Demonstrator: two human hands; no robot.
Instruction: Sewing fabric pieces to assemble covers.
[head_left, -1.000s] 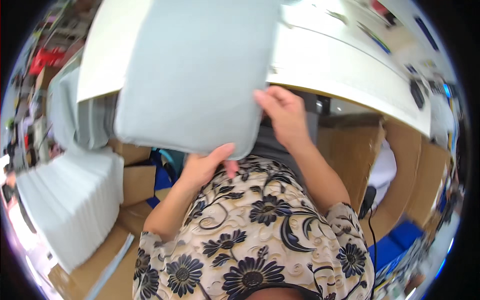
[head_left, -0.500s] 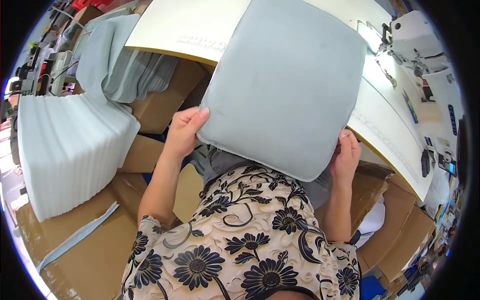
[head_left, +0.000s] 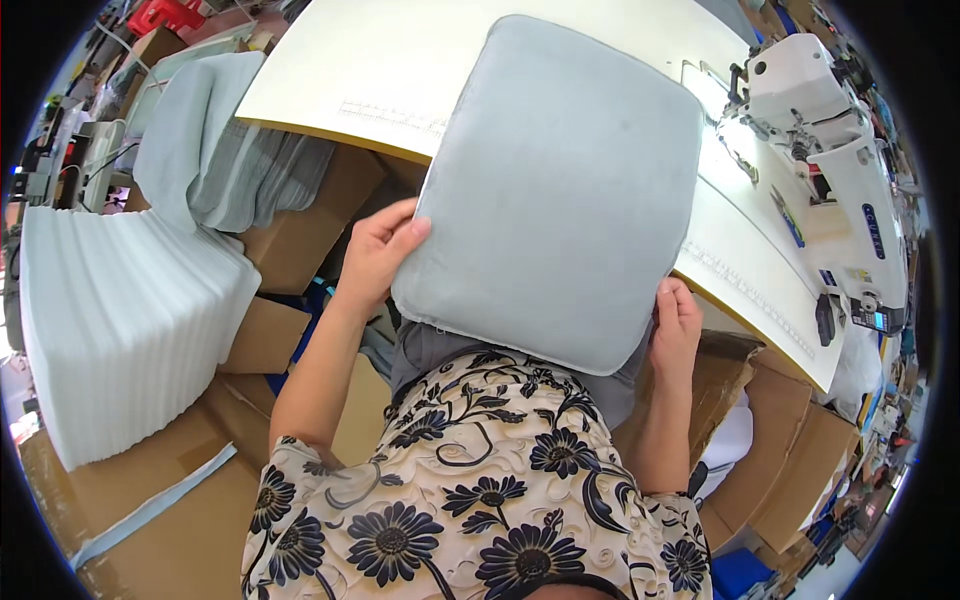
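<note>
Both the left hand (head_left: 380, 255) and right hand (head_left: 675, 328) pinch side edges of a grey pad (head_left: 560, 200), its visible rim seemingly finished, while the white stacked sheets (head_left: 130, 320) look yet unused.

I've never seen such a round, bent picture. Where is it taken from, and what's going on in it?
There is no robot here. A wide fisheye camera on a person's head looks down, which bends straight edges. The bare hands are the wearer's own. The left hand grips the left edge of a flat grey panel; the right hand grips its lower right edge. The panel extends partly over a white table, where a white sewing machine stands to the right. A stack of white sheets sits at the left.
</note>
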